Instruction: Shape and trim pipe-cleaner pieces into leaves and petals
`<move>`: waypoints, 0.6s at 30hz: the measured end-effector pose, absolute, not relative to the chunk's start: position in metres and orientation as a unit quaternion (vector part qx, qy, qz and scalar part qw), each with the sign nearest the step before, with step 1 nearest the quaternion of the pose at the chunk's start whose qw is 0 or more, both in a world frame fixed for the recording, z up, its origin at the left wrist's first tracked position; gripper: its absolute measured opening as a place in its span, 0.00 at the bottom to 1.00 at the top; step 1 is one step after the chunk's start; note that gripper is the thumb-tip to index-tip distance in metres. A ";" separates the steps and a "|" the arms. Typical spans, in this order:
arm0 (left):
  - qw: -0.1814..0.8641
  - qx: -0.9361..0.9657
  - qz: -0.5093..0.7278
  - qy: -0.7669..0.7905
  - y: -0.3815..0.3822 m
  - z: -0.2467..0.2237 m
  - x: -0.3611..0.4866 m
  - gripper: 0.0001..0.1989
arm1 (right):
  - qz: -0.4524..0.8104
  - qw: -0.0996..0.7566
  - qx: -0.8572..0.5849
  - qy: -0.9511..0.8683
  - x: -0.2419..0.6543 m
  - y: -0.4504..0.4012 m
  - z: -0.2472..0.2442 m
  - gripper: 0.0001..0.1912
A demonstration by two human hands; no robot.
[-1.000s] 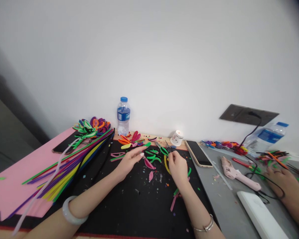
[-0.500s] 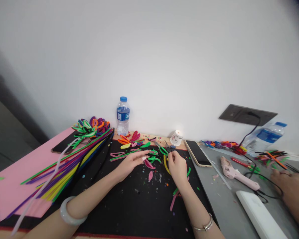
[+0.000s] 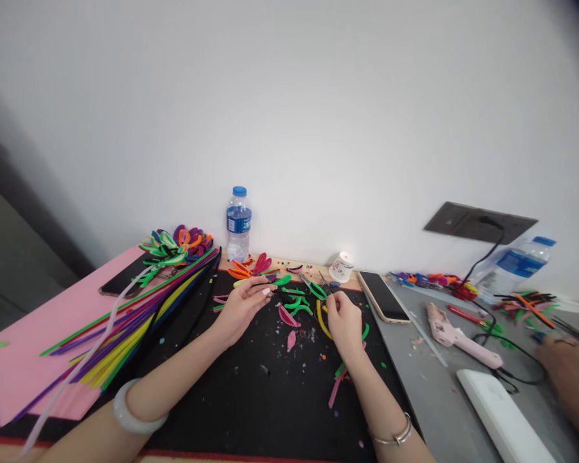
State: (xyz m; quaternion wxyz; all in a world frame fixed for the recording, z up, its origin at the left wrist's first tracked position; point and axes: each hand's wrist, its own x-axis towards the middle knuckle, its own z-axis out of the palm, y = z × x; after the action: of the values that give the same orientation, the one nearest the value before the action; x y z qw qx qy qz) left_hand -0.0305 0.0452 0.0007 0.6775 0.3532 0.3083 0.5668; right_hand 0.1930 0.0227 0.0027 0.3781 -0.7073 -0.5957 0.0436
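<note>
My left hand (image 3: pixel 245 307) is closed, thumb and fingers pinched round a thin black pipe cleaner (image 3: pixel 292 292) that runs rightward over green loops. My right hand (image 3: pixel 343 321) is also closed, fingertips together; what it grips is hidden. Just beyond its fingers lie green-handled scissors (image 3: pixel 313 287). Beside it curves a yellow pipe cleaner (image 3: pixel 323 320). Between the hands are bent green pipe cleaners (image 3: pixel 296 302), a pink loop (image 3: pixel 287 316) and a small pink petal shape (image 3: pixel 291 341). Orange and pink petal loops (image 3: pixel 258 265) lie behind my left hand.
A black mat (image 3: pixel 270 405) with scraps covers the table. Long pipe cleaners (image 3: pixel 125 334) lie left, near a water bottle (image 3: pixel 238 225). A paper cup (image 3: pixel 341 267) and a phone (image 3: pixel 383 297) stand right. Beyond are a glue gun (image 3: pixel 463 337) and another person's hand (image 3: pixel 569 366).
My left hand has moved left and slightly up, its fingers drawing into a pinch; the black strip now shows. My right hand stays almost still. The other person's hand at right has shifted.
</note>
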 end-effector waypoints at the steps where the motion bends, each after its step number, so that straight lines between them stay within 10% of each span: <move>1: 0.684 0.345 0.564 0.307 0.046 0.000 -0.031 0.13 | 0.049 0.378 -0.705 -0.598 0.193 0.023 0.003 0.16; 18: 0.711 0.329 0.516 0.347 0.046 0.000 -0.033 0.13 | 0.027 0.281 -0.721 -0.633 0.196 0.018 0.015 0.16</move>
State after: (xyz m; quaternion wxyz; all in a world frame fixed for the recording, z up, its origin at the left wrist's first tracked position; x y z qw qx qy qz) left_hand -0.0330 0.0457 -0.0002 0.7112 0.3289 0.3468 0.5155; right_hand 0.1965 0.0183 0.0154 0.2814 -0.7208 -0.6329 0.0271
